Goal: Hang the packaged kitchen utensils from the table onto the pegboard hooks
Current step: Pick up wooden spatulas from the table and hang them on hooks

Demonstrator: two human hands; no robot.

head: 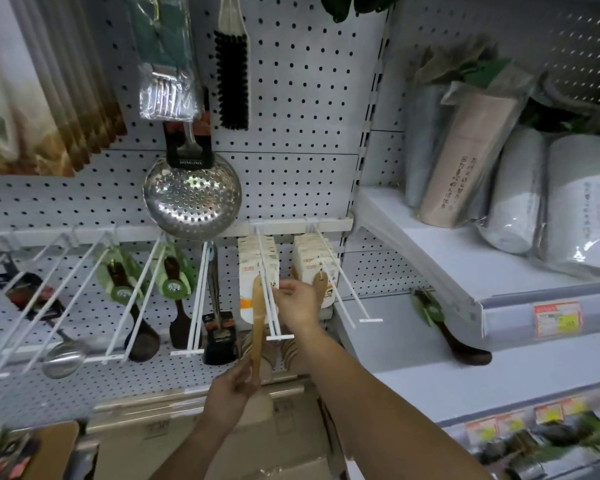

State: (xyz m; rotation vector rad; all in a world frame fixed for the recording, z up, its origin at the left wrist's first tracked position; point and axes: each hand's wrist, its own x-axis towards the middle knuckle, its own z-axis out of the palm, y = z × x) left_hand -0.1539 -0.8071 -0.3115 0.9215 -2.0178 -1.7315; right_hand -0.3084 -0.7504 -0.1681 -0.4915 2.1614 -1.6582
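Note:
A light wooden utensil [257,323] stands upright in front of the white double-wire peg hook [270,299], its top end level with the wires. My left hand [234,389] grips its lower end. My right hand [297,303] is raised at the same hook, fingers curled at the wires and the utensil's packaging; what it pinches is not plain. Carded packs [257,271] hang at the back of this hook. More carded packs with a wooden utensil [321,282] hang on the neighbouring hook to the right.
Pegboard [291,98] carries a steel skimmer [192,199], a black brush [232,77], dark wooden spoons [142,337] and a ladle [63,358] on long white hooks. Shelves at right hold wrapped rolls [520,188] and a loose dark spoon [465,351]. Cardboard boxes [284,445] sit below.

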